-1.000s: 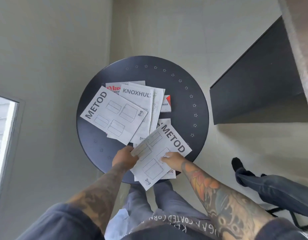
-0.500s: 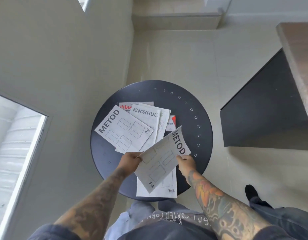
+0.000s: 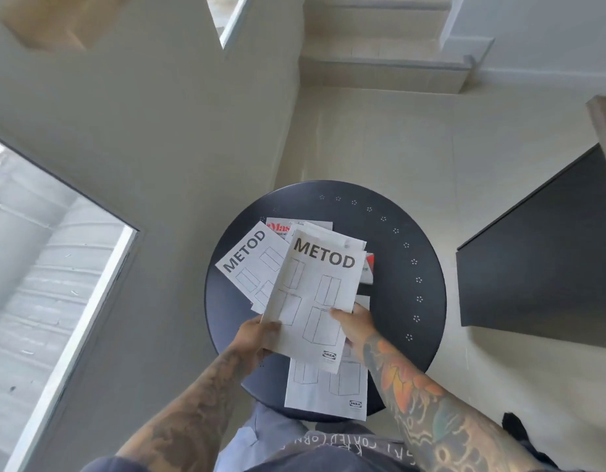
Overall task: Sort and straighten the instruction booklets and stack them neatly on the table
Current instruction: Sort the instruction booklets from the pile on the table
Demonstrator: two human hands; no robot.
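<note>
A white METOD booklet (image 3: 315,294) is lifted above the round dark table (image 3: 404,294), title pointing away from me. My left hand (image 3: 255,338) grips its lower left edge and my right hand (image 3: 354,327) grips its right edge, thumb on the cover. Under it on the table lies a second METOD booklet (image 3: 248,264), turned at an angle, on top of a loose pile with a red-lettered leaflet (image 3: 277,227). Another white booklet (image 3: 329,393) lies at the table's near edge, partly covered by the held one.
A small red and white card (image 3: 369,270) pokes out on the right of the pile. A dark cabinet side (image 3: 540,260) stands to the right of the table. Steps (image 3: 380,63) rise at the far end, and a window (image 3: 39,267) is on the left.
Both hands lifted the near METOD booklet and turned it from slanting to nearly straight, moving it away from me over the pile. The camera view tilted up, showing more of the room.
</note>
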